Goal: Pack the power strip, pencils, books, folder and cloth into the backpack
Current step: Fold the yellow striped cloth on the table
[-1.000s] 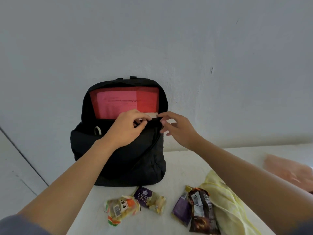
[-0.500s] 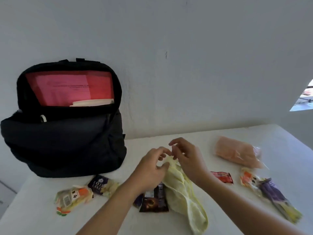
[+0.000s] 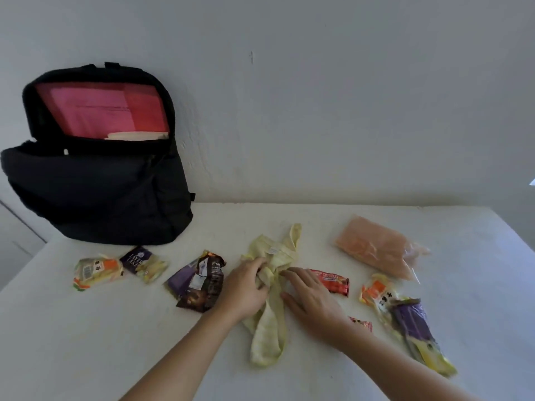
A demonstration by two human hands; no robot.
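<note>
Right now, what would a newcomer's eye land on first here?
The open black backpack at the back left of the white table, with a red folder showing in its mouth. At centre, the left hand grips a bunched pale yellow cloth while the right hand lies flat at its edge, snack packets scattered around.

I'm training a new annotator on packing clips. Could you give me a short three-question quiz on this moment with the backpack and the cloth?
1. True or false: the yellow cloth already lies inside the backpack.
2. What shows in the backpack's open top? A) a red folder B) a snack packet C) a pencil
3. Fill in: the ___ hand grips the bunched cloth; the other lies flat against it.

Key
1. False: it lies on the table.
2. A.
3. Left: the left hand grips it, the right hand touches it with straight fingers.
</note>
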